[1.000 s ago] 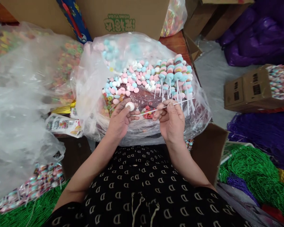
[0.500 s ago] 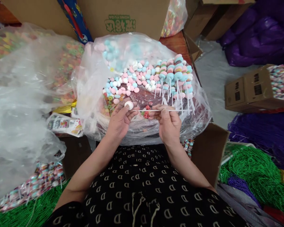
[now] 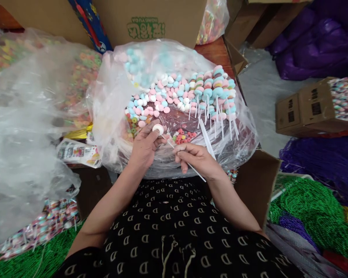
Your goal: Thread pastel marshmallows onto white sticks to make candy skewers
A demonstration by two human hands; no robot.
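Note:
Between the thumb and fingers of my left hand (image 3: 145, 144) is a round white candy (image 3: 158, 129). My right hand (image 3: 195, 156) pinches a thin white stick (image 3: 196, 173), whose upper end meets the candy; whether it has passed through cannot be told. Small red ring candies (image 3: 185, 136) lie just beyond my right fingers. Loose pink, blue and white candies (image 3: 162, 92) spread over the plastic further back. To their right lie finished-looking stacks of candies on sticks (image 3: 208, 92). A bundle of bare white sticks (image 3: 208, 139) rests beside my right hand.
A clear plastic bag (image 3: 113, 88) surrounds the candies. Large bags of coloured rings (image 3: 46, 85) stand left. A cardboard box (image 3: 150, 19) is behind, an open carton (image 3: 256, 185) at right. Green cord (image 3: 313, 216) and purple bags (image 3: 307, 42) lie further right.
The stick has swung from level to slanting, its near end now down toward me. My right hand has moved down and left, uncovering red rings and the stick bundle. My left hand barely moved.

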